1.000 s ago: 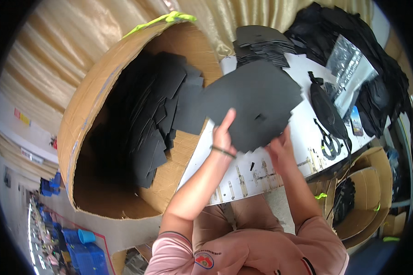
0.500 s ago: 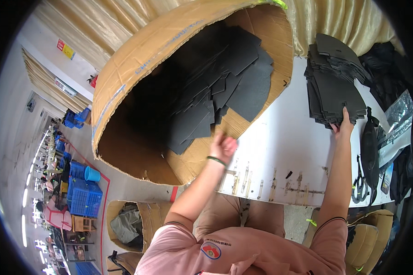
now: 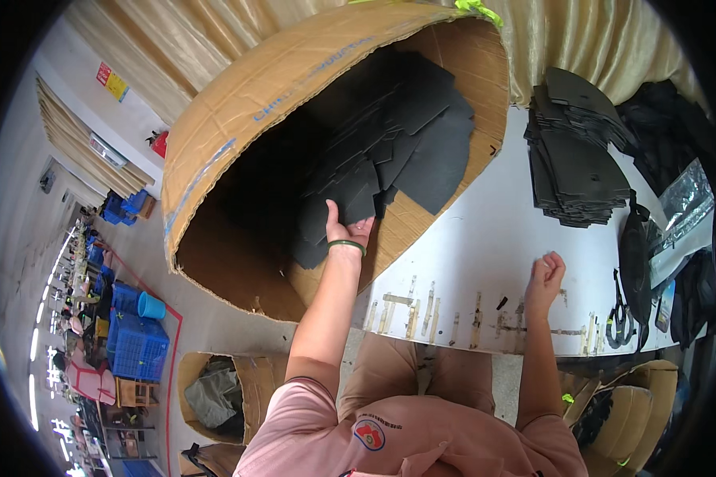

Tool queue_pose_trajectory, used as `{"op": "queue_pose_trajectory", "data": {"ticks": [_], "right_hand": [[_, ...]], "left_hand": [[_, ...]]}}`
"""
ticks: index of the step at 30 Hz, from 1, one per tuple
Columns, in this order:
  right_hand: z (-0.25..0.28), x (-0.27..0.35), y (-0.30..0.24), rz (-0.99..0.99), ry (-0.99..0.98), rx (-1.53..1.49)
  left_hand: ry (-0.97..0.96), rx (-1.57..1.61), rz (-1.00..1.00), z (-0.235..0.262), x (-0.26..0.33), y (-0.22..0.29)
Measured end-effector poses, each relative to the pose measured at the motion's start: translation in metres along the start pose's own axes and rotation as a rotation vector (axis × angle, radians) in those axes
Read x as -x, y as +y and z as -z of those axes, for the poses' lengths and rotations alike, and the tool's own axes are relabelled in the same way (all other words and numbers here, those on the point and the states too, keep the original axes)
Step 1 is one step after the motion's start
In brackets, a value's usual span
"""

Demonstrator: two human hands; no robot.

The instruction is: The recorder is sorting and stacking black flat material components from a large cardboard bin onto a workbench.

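Many flat black cut sheets (image 3: 406, 155) lie in an overlapping heap inside a large cardboard box (image 3: 215, 131) tipped open toward me. My left hand (image 3: 348, 229), a dark green band at its wrist, grips a black sheet (image 3: 352, 193) at the heap's near edge. Its thumb lies over the sheet, and the fingers are partly hidden under it. My right hand (image 3: 544, 280) hovers over the white table with its fingers curled in and nothing visible in them. Beyond it, a stack of similar black sheets (image 3: 581, 171) stands on the table, apart from the hand.
The white table (image 3: 469, 254) has tape strips along its near edge. Scissors (image 3: 620, 322), a clear plastic bag (image 3: 688, 199) and black material (image 3: 664, 119) lie at the right. Smaller cardboard boxes stand below on both sides. Blue crates (image 3: 139, 346) are at the far left.
My left hand has moved left and forward from the box's edge onto a sheet in the heap. My right hand has left the stack and drawn back toward me, its fingers curled.
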State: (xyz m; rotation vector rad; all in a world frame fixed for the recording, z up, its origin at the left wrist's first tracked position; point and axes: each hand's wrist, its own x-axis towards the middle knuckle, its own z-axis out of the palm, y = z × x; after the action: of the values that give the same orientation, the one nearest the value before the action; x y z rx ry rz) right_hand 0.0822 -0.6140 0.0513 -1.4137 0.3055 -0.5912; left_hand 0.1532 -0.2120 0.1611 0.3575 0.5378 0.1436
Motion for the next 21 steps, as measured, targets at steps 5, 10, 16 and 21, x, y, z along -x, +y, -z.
{"op": "queue_pose_trajectory", "data": {"ticks": [5, 10, 16, 21], "right_hand": [[-0.002, -0.003, 0.012, 0.035, -0.084, 0.011], [-0.005, -0.001, 0.01, 0.061, -0.09, 0.155], [-0.008, 0.004, -0.003, 0.056, -0.113, 0.192], [-0.008, 0.003, 0.001, 0.077, -0.114, 0.264]], "left_hand": [[-0.073, 0.018, -0.141, -0.03, -0.035, 0.022], [0.067, -0.109, -0.16, -0.054, -0.068, 0.04], [0.308, -0.103, -0.16, -0.067, -0.098, 0.056], [0.264, 0.068, -0.226, -0.048, -0.132, 0.062]]}}
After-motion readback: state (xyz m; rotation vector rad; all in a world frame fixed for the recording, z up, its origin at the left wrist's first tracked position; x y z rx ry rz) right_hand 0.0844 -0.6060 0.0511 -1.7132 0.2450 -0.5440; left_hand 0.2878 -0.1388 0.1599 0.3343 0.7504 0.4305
